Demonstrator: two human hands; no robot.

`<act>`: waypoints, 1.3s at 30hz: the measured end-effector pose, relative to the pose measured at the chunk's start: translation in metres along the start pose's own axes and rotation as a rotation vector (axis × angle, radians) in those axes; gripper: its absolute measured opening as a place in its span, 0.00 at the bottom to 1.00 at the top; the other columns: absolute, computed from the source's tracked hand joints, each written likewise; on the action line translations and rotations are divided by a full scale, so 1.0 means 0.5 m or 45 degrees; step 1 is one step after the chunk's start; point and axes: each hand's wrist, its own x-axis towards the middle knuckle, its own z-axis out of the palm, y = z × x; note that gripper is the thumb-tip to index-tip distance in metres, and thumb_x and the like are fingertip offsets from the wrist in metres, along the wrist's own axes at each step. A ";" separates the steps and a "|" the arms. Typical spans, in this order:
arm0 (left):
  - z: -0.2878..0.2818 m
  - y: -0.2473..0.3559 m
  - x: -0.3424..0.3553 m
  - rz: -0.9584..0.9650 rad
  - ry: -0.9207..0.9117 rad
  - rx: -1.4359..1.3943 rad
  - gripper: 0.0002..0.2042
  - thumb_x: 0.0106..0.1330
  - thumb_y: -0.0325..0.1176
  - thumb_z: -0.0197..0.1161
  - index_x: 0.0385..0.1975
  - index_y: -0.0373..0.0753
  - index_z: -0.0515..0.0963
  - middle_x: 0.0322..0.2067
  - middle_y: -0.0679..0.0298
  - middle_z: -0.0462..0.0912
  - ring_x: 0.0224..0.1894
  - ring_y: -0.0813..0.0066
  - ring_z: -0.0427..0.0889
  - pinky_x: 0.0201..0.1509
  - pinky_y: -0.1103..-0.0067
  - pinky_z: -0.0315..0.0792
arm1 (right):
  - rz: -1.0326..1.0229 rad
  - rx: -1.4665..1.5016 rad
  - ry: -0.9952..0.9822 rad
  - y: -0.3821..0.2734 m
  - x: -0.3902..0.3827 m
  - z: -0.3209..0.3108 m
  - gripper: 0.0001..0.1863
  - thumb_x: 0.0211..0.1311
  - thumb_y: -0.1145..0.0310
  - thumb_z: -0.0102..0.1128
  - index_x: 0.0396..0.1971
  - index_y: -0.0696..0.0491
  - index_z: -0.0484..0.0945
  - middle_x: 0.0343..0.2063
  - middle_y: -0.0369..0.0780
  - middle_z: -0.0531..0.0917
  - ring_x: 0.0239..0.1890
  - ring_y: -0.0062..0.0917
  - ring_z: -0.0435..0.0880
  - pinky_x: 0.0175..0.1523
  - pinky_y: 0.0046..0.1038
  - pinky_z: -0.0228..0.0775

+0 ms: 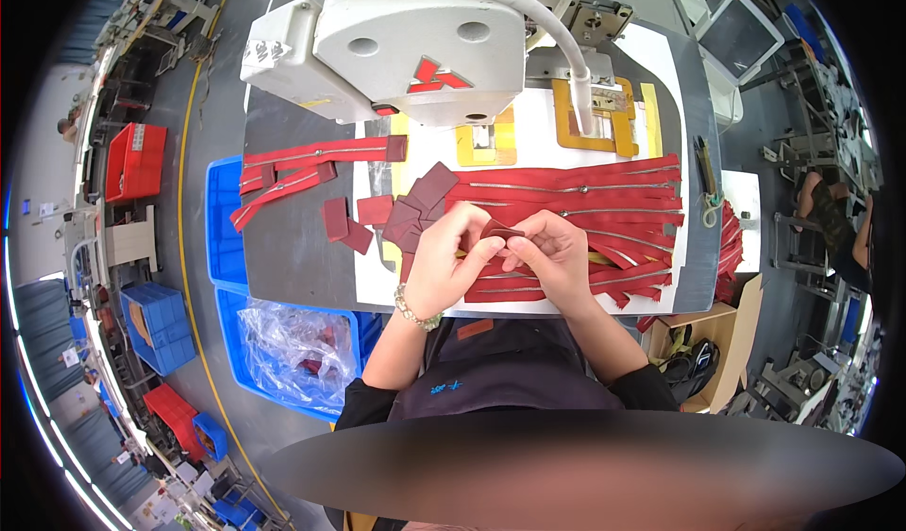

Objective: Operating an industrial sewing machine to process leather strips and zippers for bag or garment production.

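Observation:
Both my hands meet over the front of the table, pinching a small dark red fabric patch (503,231) that looks bent between the fingers. My left hand (447,259), with a beaded bracelet at its wrist, is closed on the patch's left side. The fingers of my right hand (557,255) close on its right side. Beneath and beyond them lie several red zippers (576,189) with metal teeth, spread side by side. A loose pile of dark red patches (420,201) is just left of my left hand. More zippers with patches at their ends (321,153) lie farther left.
A large white sewing machine head (415,50) stands over the far side of the table, with yellow clamp frames (595,120) beneath it. Scissors (710,196) lie at the right edge. Blue bins (236,342) sit at left, one holding clear plastic; a cardboard box (731,342) stands at right.

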 end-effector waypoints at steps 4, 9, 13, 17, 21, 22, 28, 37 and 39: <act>0.000 -0.004 -0.004 0.074 -0.058 0.144 0.09 0.64 0.31 0.62 0.27 0.34 0.70 0.20 0.60 0.69 0.21 0.71 0.68 0.26 0.77 0.64 | 0.005 -0.037 0.012 -0.001 0.003 0.001 0.02 0.64 0.78 0.56 0.33 0.61 0.74 0.29 0.41 0.82 0.26 0.17 0.81 0.33 0.18 0.74; 0.007 0.002 -0.002 -0.007 -0.003 0.042 0.10 0.64 0.30 0.61 0.24 0.34 0.70 0.17 0.58 0.66 0.20 0.67 0.67 0.24 0.76 0.63 | 0.014 -0.013 0.023 0.001 0.005 -0.001 0.03 0.64 0.77 0.57 0.34 0.61 0.74 0.28 0.40 0.82 0.26 0.17 0.81 0.33 0.17 0.74; 0.011 0.004 -0.002 -0.011 0.032 0.030 0.11 0.63 0.30 0.62 0.22 0.34 0.70 0.16 0.60 0.65 0.18 0.69 0.65 0.23 0.76 0.61 | 0.009 -0.012 0.025 0.004 0.005 -0.003 0.03 0.64 0.77 0.57 0.34 0.60 0.75 0.28 0.40 0.82 0.26 0.17 0.81 0.33 0.17 0.74; 0.012 -0.005 -0.003 0.028 0.081 0.084 0.13 0.61 0.29 0.64 0.19 0.34 0.67 0.15 0.62 0.62 0.17 0.73 0.63 0.21 0.77 0.58 | 0.023 0.007 0.012 0.006 0.005 -0.003 0.03 0.64 0.76 0.57 0.34 0.60 0.75 0.28 0.40 0.82 0.26 0.17 0.81 0.33 0.17 0.74; 0.014 -0.007 -0.004 0.026 0.099 0.077 0.14 0.60 0.29 0.65 0.18 0.35 0.66 0.14 0.63 0.61 0.17 0.74 0.62 0.21 0.77 0.57 | 0.028 0.020 0.011 0.008 0.005 -0.003 0.03 0.64 0.76 0.57 0.33 0.60 0.75 0.28 0.40 0.82 0.26 0.17 0.81 0.33 0.18 0.74; 0.014 -0.007 -0.004 0.026 0.098 0.077 0.14 0.60 0.29 0.65 0.18 0.35 0.66 0.14 0.63 0.61 0.17 0.74 0.62 0.21 0.77 0.57 | 0.028 0.020 0.011 0.008 0.005 -0.003 0.03 0.64 0.76 0.57 0.33 0.60 0.75 0.28 0.40 0.82 0.26 0.17 0.81 0.33 0.18 0.74; 0.016 -0.001 -0.002 0.027 0.096 0.021 0.14 0.61 0.27 0.64 0.18 0.35 0.65 0.14 0.64 0.60 0.16 0.77 0.60 0.20 0.78 0.57 | 0.026 0.023 0.023 0.007 0.005 -0.001 0.03 0.64 0.76 0.57 0.32 0.59 0.74 0.28 0.40 0.82 0.26 0.17 0.81 0.33 0.18 0.74; 0.014 -0.017 -0.002 0.067 0.101 0.041 0.15 0.60 0.26 0.64 0.17 0.35 0.64 0.14 0.64 0.58 0.17 0.76 0.60 0.21 0.77 0.57 | 0.054 0.029 0.022 -0.003 0.005 -0.002 0.03 0.63 0.77 0.58 0.30 0.59 0.74 0.27 0.39 0.82 0.26 0.17 0.81 0.33 0.18 0.75; -0.001 -0.007 0.002 0.097 -0.020 0.086 0.14 0.60 0.27 0.64 0.18 0.35 0.65 0.14 0.63 0.60 0.18 0.73 0.60 0.22 0.76 0.58 | 0.095 -0.119 -0.075 -0.025 0.009 -0.003 0.03 0.62 0.77 0.60 0.30 0.59 0.75 0.25 0.34 0.80 0.26 0.11 0.78 0.31 0.14 0.71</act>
